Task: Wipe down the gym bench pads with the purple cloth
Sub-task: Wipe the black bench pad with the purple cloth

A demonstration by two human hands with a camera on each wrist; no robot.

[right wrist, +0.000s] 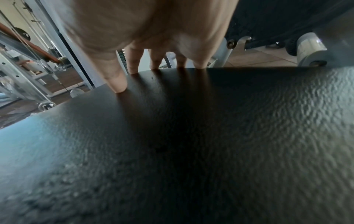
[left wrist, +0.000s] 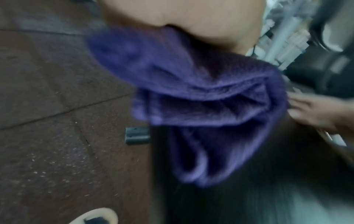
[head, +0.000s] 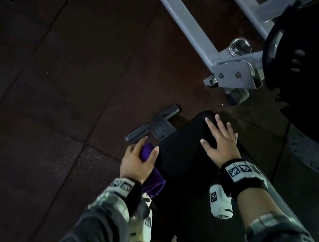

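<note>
The black bench pad point(head: 185, 162) runs from the bottom middle up to a rounded far end. My right hand point(head: 218, 138) lies flat on that far end, fingers straight and spread; in the right wrist view its fingertips point(right wrist: 118, 86) press the textured pad point(right wrist: 191, 151). My left hand point(head: 137, 161) is at the pad's left edge, fingers curled round the bunched purple cloth point(head: 146, 153). In the left wrist view the cloth point(left wrist: 201, 98) hangs from the palm in loose folds over the pad's dark edge point(left wrist: 249, 189).
A black bracket with short pegs point(head: 153, 126) juts from the bench frame just beyond my left hand. A grey steel machine frame point(head: 199, 33) crosses the floor ahead, with a large black weight plate point(head: 314, 61) at right. Dark rubber floor tiles point(head: 45, 82) lie to the left.
</note>
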